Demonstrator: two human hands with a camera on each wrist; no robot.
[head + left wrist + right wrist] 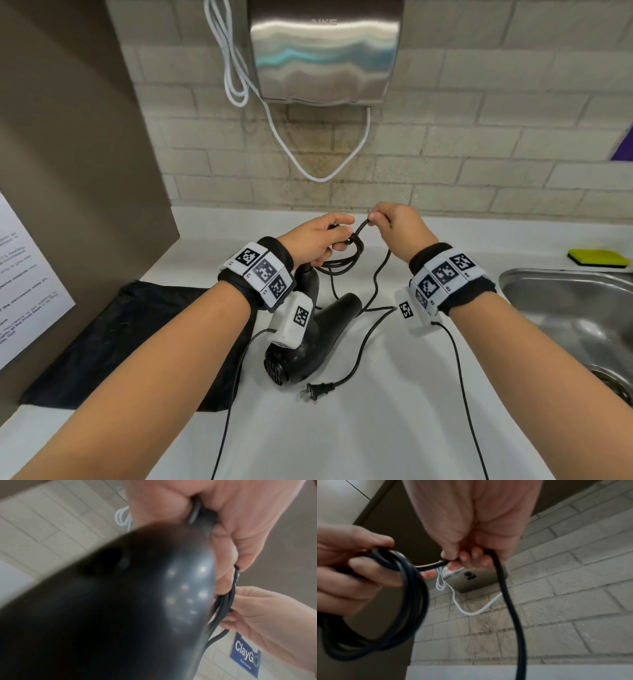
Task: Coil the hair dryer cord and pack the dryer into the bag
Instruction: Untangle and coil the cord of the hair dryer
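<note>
A black hair dryer [308,329] lies on the white counter [342,428], its handle rising toward my left hand [322,236]. That hand grips the handle's end together with several loops of black cord [346,255]; the same coil [399,601] hangs from it in the right wrist view. My right hand [394,219] pinches the cord [433,565] just right of the coil. The loose cord [376,277] drops to the counter and ends at the plug [317,390]. The dryer body [120,601] fills the left wrist view. A black bag [137,342] lies flat at the left.
A steel hand dryer [323,51] with white cables [233,68] hangs on the tiled wall ahead. A steel sink [575,315] sits at the right, with a yellow sponge [599,258] behind it. A brown panel with a paper notice [27,281] stands at the left.
</note>
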